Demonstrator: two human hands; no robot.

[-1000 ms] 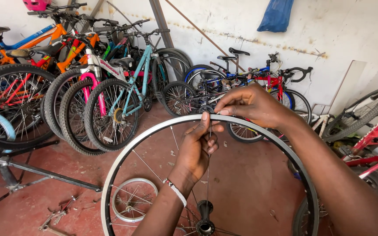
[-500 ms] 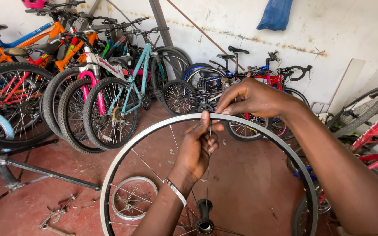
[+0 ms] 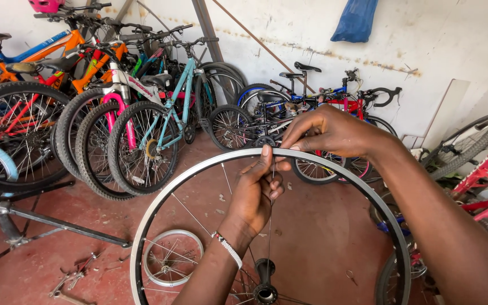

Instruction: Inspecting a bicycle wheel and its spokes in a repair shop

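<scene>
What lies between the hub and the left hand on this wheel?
In the head view, one thin spoke runs from the hub up to the left hand; behind it, only red floor.

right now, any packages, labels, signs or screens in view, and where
No signs or screens show.
Blue bag: hangs high on the white wall, soft and crumpled, plain blue.
Pale board: leans on the wall at right, flat rectangle, off-white, blank.
Frame lettering on the white and pink bicycle: small decals at left, too blurred to describe.
</scene>
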